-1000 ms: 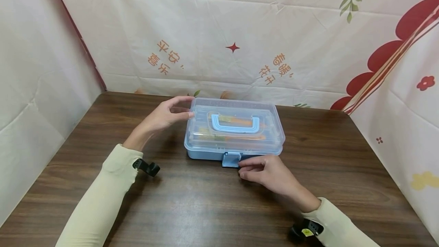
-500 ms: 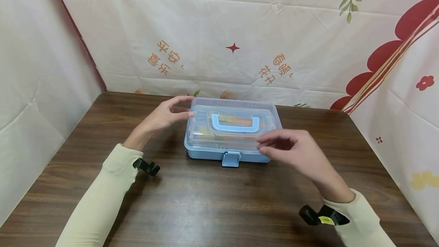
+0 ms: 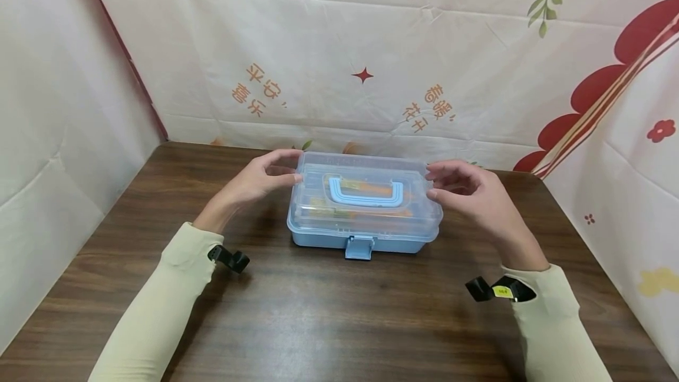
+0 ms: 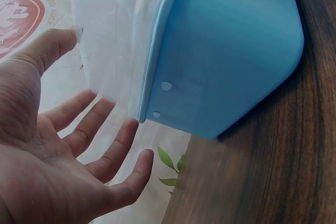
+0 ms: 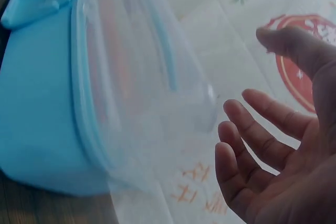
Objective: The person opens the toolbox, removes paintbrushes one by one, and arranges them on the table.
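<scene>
A blue storage box (image 3: pixel 318 240) with a clear lid (image 3: pixel 371 224) stands near the table's far edge. Its light blue handle (image 3: pixel 366 201) lies flat on the lid, and the front latch (image 3: pixel 359 248) is flipped outward and down. Yellow and orange things inside show blurrily through the plastic. My left hand (image 3: pixel 260 177) touches the lid's left side with thumb and fingertips, fingers loosely spread. Beside the lid's right side, my right hand (image 3: pixel 474 196) has its fingers spread and slightly bent; in the right wrist view this hand (image 5: pixel 283 140) is apart from the lid.
Under the box is a dark wood-grain table (image 3: pixel 329 311). A white printed cloth (image 3: pixel 318 63) hangs right behind it, with more cloth at both sides. Each wrist carries a black camera mount, one on the left (image 3: pixel 229 258) and one on the right (image 3: pixel 501 289).
My right hand has left the front latch and moved up and to the right, beside the lid's right side. My left hand has stayed at the lid's left side.
</scene>
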A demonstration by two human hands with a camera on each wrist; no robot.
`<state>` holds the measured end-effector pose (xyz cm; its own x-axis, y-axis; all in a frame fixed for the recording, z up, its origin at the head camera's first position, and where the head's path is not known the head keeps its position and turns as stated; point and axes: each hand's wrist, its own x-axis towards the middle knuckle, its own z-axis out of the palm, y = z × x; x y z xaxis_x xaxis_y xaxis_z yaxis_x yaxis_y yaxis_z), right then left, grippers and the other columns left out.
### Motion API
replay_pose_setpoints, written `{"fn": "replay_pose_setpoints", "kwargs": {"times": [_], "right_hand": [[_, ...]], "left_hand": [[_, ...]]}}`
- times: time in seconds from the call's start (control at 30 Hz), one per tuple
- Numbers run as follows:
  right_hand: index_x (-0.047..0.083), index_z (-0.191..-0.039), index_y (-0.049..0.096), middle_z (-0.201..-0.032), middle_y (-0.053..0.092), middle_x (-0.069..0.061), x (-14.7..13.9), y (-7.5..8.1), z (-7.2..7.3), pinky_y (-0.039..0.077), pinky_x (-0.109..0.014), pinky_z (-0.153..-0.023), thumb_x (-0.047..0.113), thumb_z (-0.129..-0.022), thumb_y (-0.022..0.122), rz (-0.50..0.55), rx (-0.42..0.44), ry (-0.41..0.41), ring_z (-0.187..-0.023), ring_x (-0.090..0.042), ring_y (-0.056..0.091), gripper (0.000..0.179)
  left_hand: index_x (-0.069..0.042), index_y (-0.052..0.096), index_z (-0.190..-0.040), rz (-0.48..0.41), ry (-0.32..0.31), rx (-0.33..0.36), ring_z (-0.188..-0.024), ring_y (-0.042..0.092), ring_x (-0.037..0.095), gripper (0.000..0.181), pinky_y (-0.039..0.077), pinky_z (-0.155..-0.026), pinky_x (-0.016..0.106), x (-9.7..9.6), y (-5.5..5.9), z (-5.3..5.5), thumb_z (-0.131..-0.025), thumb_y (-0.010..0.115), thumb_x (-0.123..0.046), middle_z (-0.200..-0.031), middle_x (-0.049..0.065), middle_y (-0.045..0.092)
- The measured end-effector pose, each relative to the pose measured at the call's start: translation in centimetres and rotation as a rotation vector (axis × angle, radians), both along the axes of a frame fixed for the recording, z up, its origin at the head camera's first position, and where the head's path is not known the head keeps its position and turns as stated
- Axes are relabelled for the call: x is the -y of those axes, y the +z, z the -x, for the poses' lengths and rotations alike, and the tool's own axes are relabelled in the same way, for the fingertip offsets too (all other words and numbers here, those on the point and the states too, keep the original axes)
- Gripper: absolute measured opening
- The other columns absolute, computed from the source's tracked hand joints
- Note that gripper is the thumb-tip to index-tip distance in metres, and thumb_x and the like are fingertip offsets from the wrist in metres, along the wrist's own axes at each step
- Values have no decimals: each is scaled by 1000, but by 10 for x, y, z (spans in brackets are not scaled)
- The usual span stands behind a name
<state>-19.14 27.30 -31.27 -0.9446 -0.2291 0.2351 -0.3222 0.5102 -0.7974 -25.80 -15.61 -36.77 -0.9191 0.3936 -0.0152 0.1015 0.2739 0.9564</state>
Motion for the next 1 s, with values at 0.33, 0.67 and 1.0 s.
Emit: {"fn": "replay_pose_setpoints", "kwargs": {"times": [0.33,0.67,1.0], "right_hand": [[11,-163,51,-153,58,-9,-27,-10,13,52,-20,-99,8,-95,84,-72,59,125,-129,-24,59,75],[15,-176,23,-171,36,-19,-50,-27,25,51,-42,-114,2,-90,86,-108,174,299,-153,-45,39,107],[14,-177,13,-178,20,-22,-58,-44,33,16,-86,-119,15,-82,95,-207,313,334,-161,-51,18,126]], "left_hand": [[-18,48,-166,66,-39,-53,-149,49,34,69,41,-122,61,5,5,0,-106,76,-37,-164,7,51],[-14,18,-177,176,-266,-76,-164,23,40,107,31,-126,68,23,13,-3,-95,85,-29,-179,11,24],[-9,6,-177,386,-349,-83,-165,14,42,135,22,-129,69,21,10,-4,-82,97,-37,-182,17,8]]}}
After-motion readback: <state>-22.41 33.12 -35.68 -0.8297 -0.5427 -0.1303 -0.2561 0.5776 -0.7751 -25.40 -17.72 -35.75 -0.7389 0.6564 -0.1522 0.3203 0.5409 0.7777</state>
